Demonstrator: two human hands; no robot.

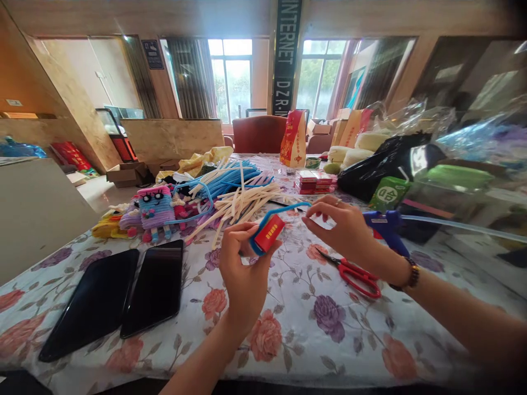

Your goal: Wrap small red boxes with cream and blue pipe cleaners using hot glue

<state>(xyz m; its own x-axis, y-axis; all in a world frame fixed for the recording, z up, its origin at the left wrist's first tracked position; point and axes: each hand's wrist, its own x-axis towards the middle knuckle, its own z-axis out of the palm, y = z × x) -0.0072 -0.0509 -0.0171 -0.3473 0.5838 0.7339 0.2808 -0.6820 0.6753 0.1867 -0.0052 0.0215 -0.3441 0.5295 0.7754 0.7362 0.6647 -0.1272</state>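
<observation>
My left hand (242, 269) is closed round a small red box (269, 233) with a blue pipe cleaner (278, 215) wrapped along its edge. My right hand (343, 227) pinches the free end of that blue pipe cleaner, just right of the box. Both hands hover above a floral tablecloth (304, 323). Red-handled scissors (356, 274) lie under my right wrist, and a blue glue gun (387, 227) sits just behind that hand.
Two dark phones (123, 293) lie at the left. Behind my hands are a heap of blue and cream pipe cleaners (234, 192), a purple knitted toy (155, 208), red boxes (315, 181), a green carton (387, 193) and plastic bags (387, 159).
</observation>
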